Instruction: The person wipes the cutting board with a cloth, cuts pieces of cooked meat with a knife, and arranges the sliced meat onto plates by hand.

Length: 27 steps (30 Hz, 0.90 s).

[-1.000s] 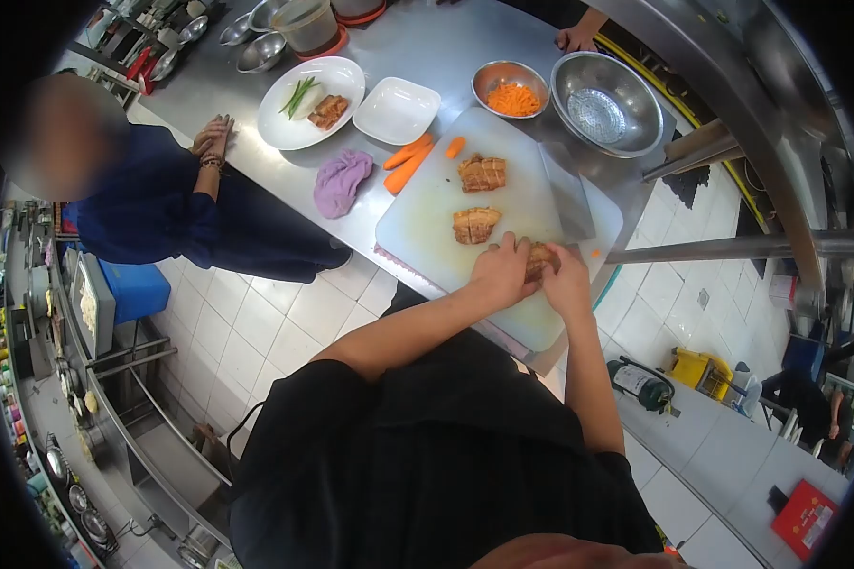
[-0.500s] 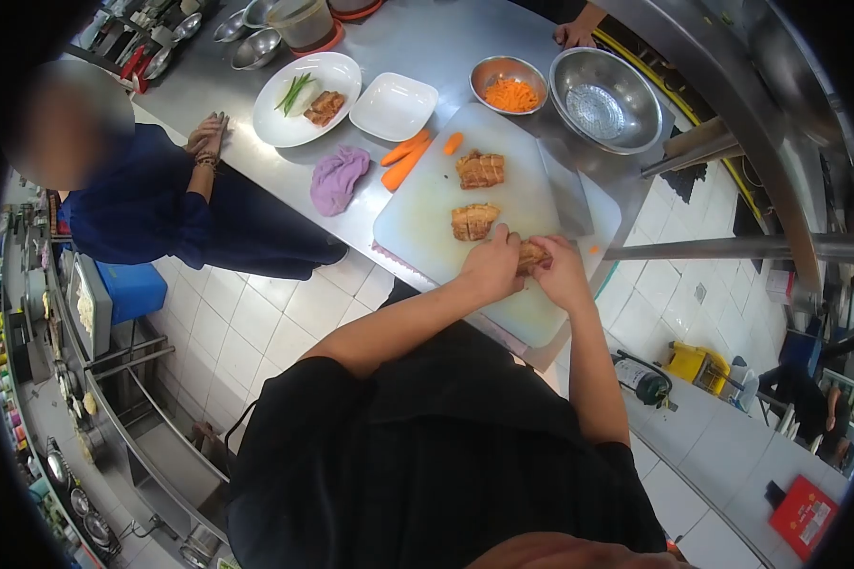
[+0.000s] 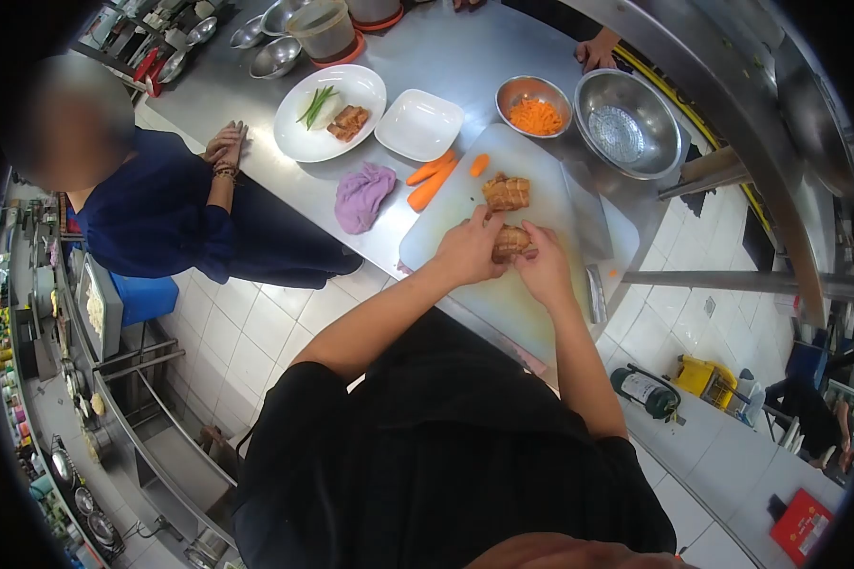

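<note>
My left hand (image 3: 472, 248) and my right hand (image 3: 545, 268) are closed around the two ends of a browned, sliced piece of cooked meat (image 3: 511, 243), low over the white cutting board (image 3: 489, 284). Fingers hide part of it, and I cannot tell whether more than one piece is between them. Just beyond lies another sliced piece of meat (image 3: 507, 192) on the board. A wide-bladed cleaver (image 3: 584, 213) rests along the board's right side, its handle toward me. Carrot pieces (image 3: 433, 187) lie at the board's left edge, with a small carrot end (image 3: 479, 165) on top.
A purple cloth (image 3: 363, 198), a white oval plate (image 3: 289, 140) with meat and greens, and a white square dish (image 3: 419, 125) stand left. Shredded carrot fills a metal bowl (image 3: 534, 106) beside a larger bowl (image 3: 628, 124). A person (image 3: 161, 204) stands left; another's hand (image 3: 597, 50) rests behind.
My hands have moved up and left across the board, to where the nearer loose piece of meat lay. The view has shifted slightly, and more of the cleaver's handle shows.
</note>
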{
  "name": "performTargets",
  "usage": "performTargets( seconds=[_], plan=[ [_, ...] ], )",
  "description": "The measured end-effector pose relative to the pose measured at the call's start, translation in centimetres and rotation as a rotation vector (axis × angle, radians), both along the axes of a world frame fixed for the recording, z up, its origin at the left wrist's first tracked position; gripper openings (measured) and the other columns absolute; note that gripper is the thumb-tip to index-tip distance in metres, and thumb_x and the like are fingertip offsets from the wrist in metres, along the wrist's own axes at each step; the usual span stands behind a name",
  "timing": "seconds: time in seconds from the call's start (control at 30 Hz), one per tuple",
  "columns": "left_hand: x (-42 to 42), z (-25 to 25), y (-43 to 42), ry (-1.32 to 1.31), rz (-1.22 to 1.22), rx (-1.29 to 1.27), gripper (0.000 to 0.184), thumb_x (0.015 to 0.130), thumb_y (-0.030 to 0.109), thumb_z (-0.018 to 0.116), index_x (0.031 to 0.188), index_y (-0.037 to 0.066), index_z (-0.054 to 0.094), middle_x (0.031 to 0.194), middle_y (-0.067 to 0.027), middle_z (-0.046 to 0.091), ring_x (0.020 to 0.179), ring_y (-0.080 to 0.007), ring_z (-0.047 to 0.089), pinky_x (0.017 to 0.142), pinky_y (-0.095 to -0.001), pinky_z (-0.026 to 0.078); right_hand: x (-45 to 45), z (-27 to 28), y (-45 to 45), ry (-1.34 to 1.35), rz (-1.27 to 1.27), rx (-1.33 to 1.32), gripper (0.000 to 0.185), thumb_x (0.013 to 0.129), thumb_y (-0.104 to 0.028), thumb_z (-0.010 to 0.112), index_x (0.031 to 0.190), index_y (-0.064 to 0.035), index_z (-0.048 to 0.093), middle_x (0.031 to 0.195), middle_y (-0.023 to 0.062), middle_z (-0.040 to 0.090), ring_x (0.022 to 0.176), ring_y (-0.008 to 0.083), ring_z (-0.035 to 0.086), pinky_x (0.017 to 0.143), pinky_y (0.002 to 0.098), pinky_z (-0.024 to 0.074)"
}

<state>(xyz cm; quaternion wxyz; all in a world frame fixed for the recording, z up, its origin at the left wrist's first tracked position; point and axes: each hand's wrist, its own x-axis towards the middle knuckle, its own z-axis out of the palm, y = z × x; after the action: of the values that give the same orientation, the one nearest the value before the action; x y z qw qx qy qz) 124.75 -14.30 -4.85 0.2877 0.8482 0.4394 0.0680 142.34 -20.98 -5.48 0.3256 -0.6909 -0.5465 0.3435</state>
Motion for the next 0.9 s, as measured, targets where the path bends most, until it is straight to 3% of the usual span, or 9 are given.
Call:
performTargets(
  seconds=[0.13,0.27,0.33,0.43,0.5,0.63,0.77,0.83,0.9],
  plan=[
    [-1.3,-1.7,-0.5,-0.243,0.12,0.034,0.087,0.07,0.031,0.091,0.14,0.001,0.05,0.132,-0.02,0.049,0.105,-0.0361,0.067,0.087,-0.0446,0.058,1.9,-3.4,0.4,-0.019,-0.008,0.073,0.057,0.082,-0.001,0.069,0.138,-0.0036,0.06,0.125,0.0177,0.065,0.083,0.0253,0.073,0.082,0.0355,0.0579],
    [-2.2,-3.1,-0.4,-0.378,0.197,-0.145,0.081,0.07,0.026,0.091,0.136,-0.001,0.053,0.126,-0.0214,0.051,0.102,-0.0382,0.066,0.09,-0.0437,0.057,2.7,-3.9,0.7,0.284,-0.081,-0.088,0.053,0.085,0.004,0.063,0.138,-0.0012,0.06,0.122,0.015,0.068,0.085,0.0211,0.072,0.079,0.0324,0.0586],
    [-1.9,-3.6,-0.2,-0.491,0.219,-0.285,0.066,0.073,0.017,0.091,0.126,-0.003,0.06,0.117,-0.0161,0.055,0.085,-0.0258,0.069,0.081,-0.037,0.059,2.7,-3.8,0.9,0.398,-0.079,-0.19,0.051,0.087,0.007,0.06,0.138,0.0009,0.06,0.124,0.0135,0.067,0.088,0.0193,0.071,0.077,0.0295,0.0592],
    [-1.5,-4.2,-0.1,-0.522,0.225,-0.272,0.059,0.073,0.014,0.091,0.121,-0.003,0.062,0.113,-0.0158,0.057,0.083,-0.0263,0.069,0.079,-0.0365,0.059,2.9,-4.8,0.6,0.316,-0.013,-0.103,0.049,0.088,0.005,0.062,0.137,0.0013,0.061,0.121,0.0134,0.068,0.086,0.0194,0.071,0.077,0.0297,0.0591],
    [-1.0,-5.2,-0.1,-0.515,0.22,-0.221,0.06,0.073,0.015,0.092,0.122,-0.002,0.062,0.113,-0.016,0.057,0.084,-0.0268,0.069,0.079,-0.0366,0.059,3.4,-5.0,0.7,0.073,0.079,-0.013,0.046,0.09,0.004,0.065,0.136,0.0021,0.061,0.121,0.0134,0.067,0.087,0.0179,0.071,0.077,0.0292,0.059],
    [-1.8,-6.2,0.2,-0.539,0.219,-0.08,0.057,0.073,0.017,0.091,0.121,0.001,0.063,0.114,-0.0171,0.058,0.091,-0.0298,0.068,0.081,-0.0388,0.058,3.2,-4.3,1.0,0.465,-0.009,-0.113,0.047,0.092,0.003,0.065,0.138,0.0028,0.059,0.121,0.0119,0.067,0.092,0.0176,0.069,0.079,0.0293,0.0596],
    [-1.9,-6.4,0.6,-0.502,0.24,-0.248,0.048,0.071,0.022,0.089,0.109,0.004,0.067,0.103,-0.0186,0.062,0.099,-0.0375,0.062,0.089,-0.0449,0.051,3.2,-5.0,1.1,0.35,-0.011,-0.158,0.047,0.092,0.004,0.064,0.139,0.0044,0.057,0.122,0.0132,0.066,0.096,0.0197,0.069,0.079,0.0304,0.0604],
    [-1.8,-5.6,0.5,-0.524,0.246,-0.231,0.045,0.072,0.025,0.089,0.105,0.004,0.067,0.101,-0.0185,0.062,0.096,-0.0377,0.062,0.086,-0.0461,0.051,3.4,-5.4,1.3,0.334,-0.047,-0.199,0.047,0.092,0.004,0.063,0.139,0.0049,0.057,0.123,0.0139,0.066,0.096,0.0198,0.069,0.079,0.0302,0.0604],
    [-1.8,-5.3,0.7,-0.444,0.204,-0.178,0.046,0.074,0.02,0.09,0.109,0.003,0.067,0.104,-0.0179,0.061,0.094,-0.0338,0.066,0.085,-0.0427,0.055,4.8,-8.3,1.1,0.158,0.041,-0.065,0.046,0.093,0.002,0.063,0.139,0.0046,0.057,0.123,0.0152,0.066,0.096,0.0198,0.069,0.08,0.0303,0.0598]
  ],
)
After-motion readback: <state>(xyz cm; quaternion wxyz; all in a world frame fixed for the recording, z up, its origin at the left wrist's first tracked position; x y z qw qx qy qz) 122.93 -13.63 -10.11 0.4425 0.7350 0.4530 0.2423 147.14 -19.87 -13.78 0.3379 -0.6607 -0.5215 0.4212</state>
